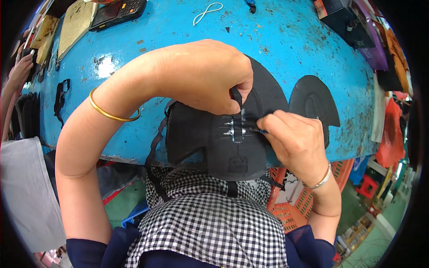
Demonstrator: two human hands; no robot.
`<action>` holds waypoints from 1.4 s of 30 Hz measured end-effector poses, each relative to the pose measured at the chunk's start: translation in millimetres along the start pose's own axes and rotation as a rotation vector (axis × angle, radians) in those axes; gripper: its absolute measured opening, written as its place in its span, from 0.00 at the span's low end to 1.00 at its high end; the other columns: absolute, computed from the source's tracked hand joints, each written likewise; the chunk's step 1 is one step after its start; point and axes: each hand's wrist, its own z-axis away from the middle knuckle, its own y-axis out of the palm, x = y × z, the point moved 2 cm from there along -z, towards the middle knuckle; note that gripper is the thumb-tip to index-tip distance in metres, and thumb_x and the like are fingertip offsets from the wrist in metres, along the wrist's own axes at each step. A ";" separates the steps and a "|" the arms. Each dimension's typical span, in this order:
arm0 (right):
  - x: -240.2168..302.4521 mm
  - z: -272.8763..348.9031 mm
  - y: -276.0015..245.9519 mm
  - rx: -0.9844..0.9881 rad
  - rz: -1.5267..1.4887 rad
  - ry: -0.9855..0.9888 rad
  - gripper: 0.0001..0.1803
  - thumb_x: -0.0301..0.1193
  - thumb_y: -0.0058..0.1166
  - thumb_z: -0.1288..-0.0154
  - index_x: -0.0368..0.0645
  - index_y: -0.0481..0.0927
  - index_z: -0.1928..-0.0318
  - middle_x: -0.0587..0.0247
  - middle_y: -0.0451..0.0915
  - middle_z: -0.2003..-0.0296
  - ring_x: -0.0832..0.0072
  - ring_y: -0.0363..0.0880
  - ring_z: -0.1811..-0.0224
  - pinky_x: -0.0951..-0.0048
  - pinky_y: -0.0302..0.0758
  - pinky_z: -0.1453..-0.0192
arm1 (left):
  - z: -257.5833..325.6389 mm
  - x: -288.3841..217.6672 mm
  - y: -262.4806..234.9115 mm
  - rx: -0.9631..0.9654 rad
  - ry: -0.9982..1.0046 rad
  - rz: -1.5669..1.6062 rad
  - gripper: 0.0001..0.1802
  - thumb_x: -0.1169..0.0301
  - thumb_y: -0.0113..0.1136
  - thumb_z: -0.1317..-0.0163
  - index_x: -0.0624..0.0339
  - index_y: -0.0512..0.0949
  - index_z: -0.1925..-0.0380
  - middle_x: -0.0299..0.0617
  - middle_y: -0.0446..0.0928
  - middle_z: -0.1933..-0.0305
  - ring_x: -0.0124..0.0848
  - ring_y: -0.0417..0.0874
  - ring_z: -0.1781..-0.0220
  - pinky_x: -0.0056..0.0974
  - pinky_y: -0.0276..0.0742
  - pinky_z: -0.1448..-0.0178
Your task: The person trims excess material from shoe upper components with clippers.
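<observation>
A large black panel (223, 158) with rounded and pointed lobes lies flat at the table's front edge, partly hanging over it. My left hand (210, 78) reaches in from the far side and pinches the upper end of a narrow black strap (237, 129), which runs down the panel's middle. Whitish smears show beside the strap. Close on its right, my right hand (295, 138) grips a thin dark tool (254, 127), its tip near the smears; I cannot make out its exact kind. A smaller rounded black piece (313, 96) lies behind that hand.
The blue table (178, 33) is scuffed. A handheld keypad device (118, 15), a gold notebook (77, 24) and a white cord loop (208, 13) lie at the back. Boxes (353, 29) stand back right. An orange basket (308, 196) sits below the edge. Another person's hand (21, 69) shows far left.
</observation>
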 end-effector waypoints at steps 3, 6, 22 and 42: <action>-5.0 -2.3 -1.7 -0.049 -0.103 0.030 0.11 0.29 0.64 0.42 0.47 0.75 0.61 0.67 0.81 0.70 0.68 0.83 0.71 0.66 0.74 0.74 | -1.2 -1.4 1.5 -0.010 0.014 0.009 0.09 0.70 0.65 0.47 0.63 0.85 0.68 0.48 0.82 0.73 0.41 0.84 0.70 0.40 0.79 0.62; -4.0 -11.2 -13.5 0.009 -0.179 0.114 0.12 0.36 0.63 0.37 0.46 0.75 0.60 0.64 0.82 0.72 0.65 0.83 0.71 0.64 0.75 0.72 | 7.7 4.4 -0.5 -0.016 0.030 0.061 0.08 0.70 0.64 0.46 0.63 0.83 0.67 0.48 0.80 0.75 0.42 0.82 0.72 0.41 0.77 0.64; -81.3 64.6 -33.7 -0.311 -0.517 0.643 0.07 0.26 0.59 0.30 0.39 0.80 0.53 0.66 0.83 0.66 0.87 0.76 0.63 0.78 0.73 0.58 | 21.9 -46.9 19.2 -0.496 0.079 0.408 0.06 0.75 0.60 0.40 0.63 0.75 0.64 0.44 0.75 0.69 0.40 0.78 0.68 0.41 0.71 0.65; -177.8 86.6 4.1 -0.477 0.513 0.568 0.14 0.31 0.52 0.33 0.49 0.75 0.48 0.59 0.76 0.58 0.59 0.75 0.54 0.56 0.67 0.54 | -56.3 -145.7 172.4 -0.127 0.273 -0.401 0.07 0.69 0.56 0.38 0.62 0.77 0.67 0.68 0.51 0.22 0.54 0.53 0.18 0.60 0.50 0.20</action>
